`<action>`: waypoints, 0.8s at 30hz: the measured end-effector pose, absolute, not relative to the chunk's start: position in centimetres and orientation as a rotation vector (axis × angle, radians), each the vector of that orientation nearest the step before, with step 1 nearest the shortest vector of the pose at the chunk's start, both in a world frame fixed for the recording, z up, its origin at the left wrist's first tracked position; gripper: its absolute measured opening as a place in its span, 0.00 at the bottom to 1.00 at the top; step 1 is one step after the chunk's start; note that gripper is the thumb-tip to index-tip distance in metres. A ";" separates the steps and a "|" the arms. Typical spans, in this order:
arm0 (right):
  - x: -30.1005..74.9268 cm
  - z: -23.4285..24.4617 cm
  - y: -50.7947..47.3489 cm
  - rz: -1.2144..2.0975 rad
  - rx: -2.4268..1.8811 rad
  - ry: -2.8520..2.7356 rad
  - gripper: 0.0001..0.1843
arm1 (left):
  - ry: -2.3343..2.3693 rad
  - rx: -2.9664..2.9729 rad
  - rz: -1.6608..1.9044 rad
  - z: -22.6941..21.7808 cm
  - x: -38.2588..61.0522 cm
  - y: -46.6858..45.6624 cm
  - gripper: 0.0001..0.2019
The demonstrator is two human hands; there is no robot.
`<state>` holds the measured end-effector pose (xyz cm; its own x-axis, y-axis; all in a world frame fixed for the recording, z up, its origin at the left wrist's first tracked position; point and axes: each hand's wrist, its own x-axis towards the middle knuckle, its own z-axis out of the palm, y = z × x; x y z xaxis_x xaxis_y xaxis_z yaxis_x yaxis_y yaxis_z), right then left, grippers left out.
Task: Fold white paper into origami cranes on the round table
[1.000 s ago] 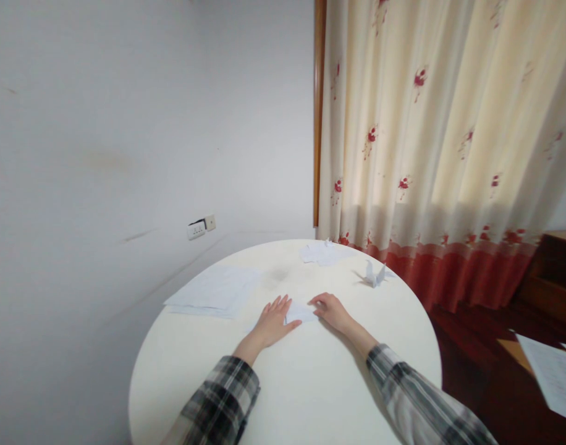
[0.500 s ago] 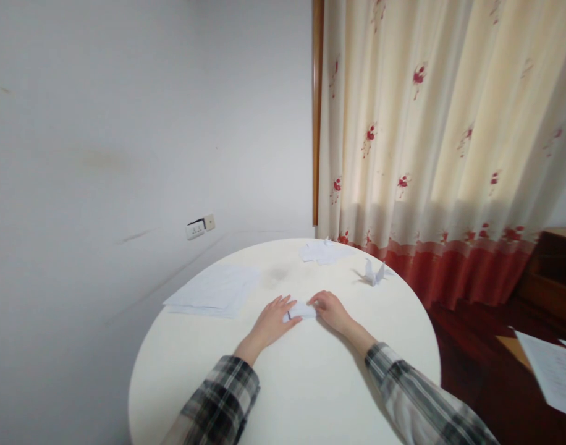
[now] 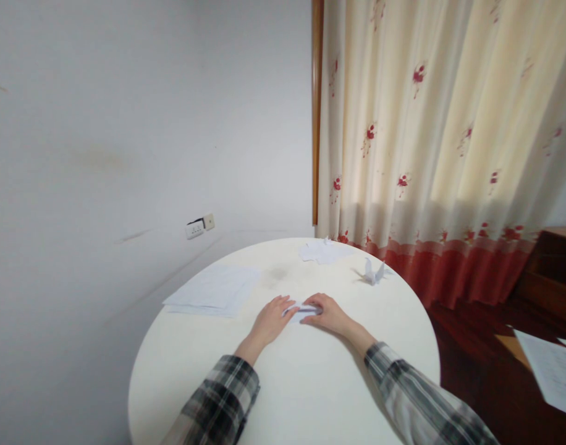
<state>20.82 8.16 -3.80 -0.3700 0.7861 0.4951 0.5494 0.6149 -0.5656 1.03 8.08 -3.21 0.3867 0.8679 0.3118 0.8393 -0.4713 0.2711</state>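
A small folded white paper (image 3: 296,316) lies on the round white table (image 3: 301,383), between my two hands. My left hand (image 3: 270,320) is on its left end, thumb at the near side and fingers over the far side. From the right, my right hand (image 3: 330,314) grips the other end, its thumb near the front edge and its index finger curled at the back. A dark gap shows between the paper's folded layers. The fingers hide both ends of the paper.
A stack of white sheets (image 3: 211,290) lies at the table's left. Smaller paper pieces (image 3: 322,252) lie at the far edge. A folded paper crane (image 3: 374,272) stands at the right. Beyond are a patterned curtain (image 3: 417,154) and a wall socket (image 3: 194,230).
My right hand's thumb has moved left along the paper's near edge, and its grip has widened round the paper. The paper's layers now show a long dark gap. My left hand has barely shifted.
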 end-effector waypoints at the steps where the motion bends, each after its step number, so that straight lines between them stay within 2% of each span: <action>1: 20.9 -3.9 8.2 0.393 -1.038 -2.091 0.22 | 1.578 2.554 0.643 -3.2 1.0 8.1 0.25; 11: 21.0 -3.9 8.3 0.381 -1.068 -2.085 0.14 | 1.588 2.569 0.587 -2.9 1.0 7.9 0.25; 18: 20.9 -3.8 8.2 0.390 -1.059 -2.096 0.19 | 1.576 2.570 0.586 -3.1 1.0 8.1 0.25; 24: 21.0 -3.5 8.0 0.393 -1.063 -2.125 0.16 | 1.568 2.573 0.570 -3.3 0.9 8.3 0.27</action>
<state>21.01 8.00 -3.46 -0.4035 0.7880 0.4650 0.5695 0.6141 -0.5464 0.87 8.30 -3.34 0.4089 0.8708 0.2729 0.8428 -0.4750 0.2532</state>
